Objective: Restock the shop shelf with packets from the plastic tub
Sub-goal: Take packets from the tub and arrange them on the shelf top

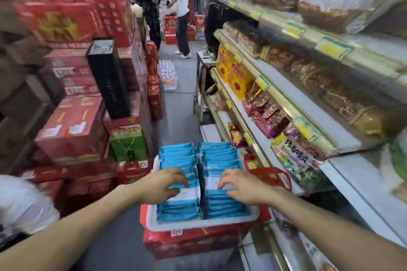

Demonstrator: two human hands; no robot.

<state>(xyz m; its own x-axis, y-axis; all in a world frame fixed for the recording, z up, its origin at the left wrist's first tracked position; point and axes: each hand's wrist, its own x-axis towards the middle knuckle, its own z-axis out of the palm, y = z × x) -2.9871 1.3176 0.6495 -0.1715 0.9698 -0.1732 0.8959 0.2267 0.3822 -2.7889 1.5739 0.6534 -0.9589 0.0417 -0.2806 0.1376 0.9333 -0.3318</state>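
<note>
A white plastic tub (199,222) stands on a red carton low in the aisle, filled with two rows of blue packets (220,154) standing on edge. My left hand (163,185) reaches into the left row, fingers curled over the packet tops and thumb under one packet. My right hand (239,186) hovers on the right row with fingers bent down onto the packet edges; whether it grips one I cannot tell. The shop shelf (343,138) runs along the right, holding snack bags.
Stacks of red gift cartons (72,130) and a black box (109,79) wall the left side. A red basket (273,175) sits right of the tub. Two people (167,6) stand far down the narrow aisle. A small table (203,61) stands by the shelf end.
</note>
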